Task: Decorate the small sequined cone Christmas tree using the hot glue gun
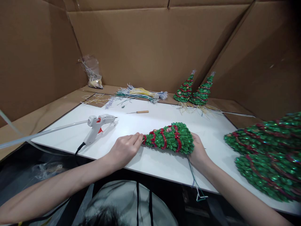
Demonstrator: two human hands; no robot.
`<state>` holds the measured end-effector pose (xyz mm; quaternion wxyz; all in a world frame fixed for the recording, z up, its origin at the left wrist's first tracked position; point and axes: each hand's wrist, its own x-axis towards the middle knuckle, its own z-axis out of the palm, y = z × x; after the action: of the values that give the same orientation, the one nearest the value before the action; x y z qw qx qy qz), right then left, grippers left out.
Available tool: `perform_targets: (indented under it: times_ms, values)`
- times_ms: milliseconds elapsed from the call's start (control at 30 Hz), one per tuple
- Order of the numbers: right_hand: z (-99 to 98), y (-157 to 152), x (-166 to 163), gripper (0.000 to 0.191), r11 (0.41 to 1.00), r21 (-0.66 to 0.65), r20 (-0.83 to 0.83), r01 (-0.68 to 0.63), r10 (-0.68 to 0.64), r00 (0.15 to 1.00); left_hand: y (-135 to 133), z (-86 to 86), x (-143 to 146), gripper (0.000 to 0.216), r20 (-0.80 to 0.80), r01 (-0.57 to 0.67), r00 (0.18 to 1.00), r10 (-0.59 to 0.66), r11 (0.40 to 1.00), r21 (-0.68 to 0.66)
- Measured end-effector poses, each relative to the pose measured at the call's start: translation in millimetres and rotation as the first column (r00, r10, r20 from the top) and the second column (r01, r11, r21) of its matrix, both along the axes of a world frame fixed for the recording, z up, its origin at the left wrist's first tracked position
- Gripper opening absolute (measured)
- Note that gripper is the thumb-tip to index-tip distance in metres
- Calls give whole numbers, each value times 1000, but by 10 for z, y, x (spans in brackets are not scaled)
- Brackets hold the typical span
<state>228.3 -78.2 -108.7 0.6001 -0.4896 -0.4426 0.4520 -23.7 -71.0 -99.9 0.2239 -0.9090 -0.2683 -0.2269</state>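
Note:
A small green Christmas tree ornament (pixel 169 138) with red garland lies on its side between my two hands, above the white board (pixel 164 169). My left hand (pixel 127 147) is closed around its narrow tip at the left. At the wide base, my right hand (pixel 198 152) grips from the right; its fingers are partly hidden behind and under the base. Thin green and white wires (pixel 194 175) hang from the base over the board's front edge. Left of my left hand rests a white glue gun (pixel 95 127) with a red trigger, and farther back an awl (pixel 142 111) with a wooden handle.
Two upright trees (pixel 184 89) stand at the back right, with loose wires at their bases. Larger green trees (pixel 265 157) lie at the right edge. A bundle of wires (pixel 141 93) and a clear plastic bag (pixel 94 73) sit at the back. Cardboard walls (pixel 131 47) enclose the workplace.

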Motion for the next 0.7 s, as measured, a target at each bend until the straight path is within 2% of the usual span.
perform_targets:
  times_ms: [200, 700]
  values:
    - [-5, -5, -6, 4, 1000, -5, -9, 5, -5, 1000, -1, 23, 18, 28, 22, 0, 1000, -1, 999, 54]
    - [8, -11, -14, 4, 1000, 2, -53, 1, -1, 999, -1, 26, 9, 27, 10, 3, 1000, -3, 999, 48]
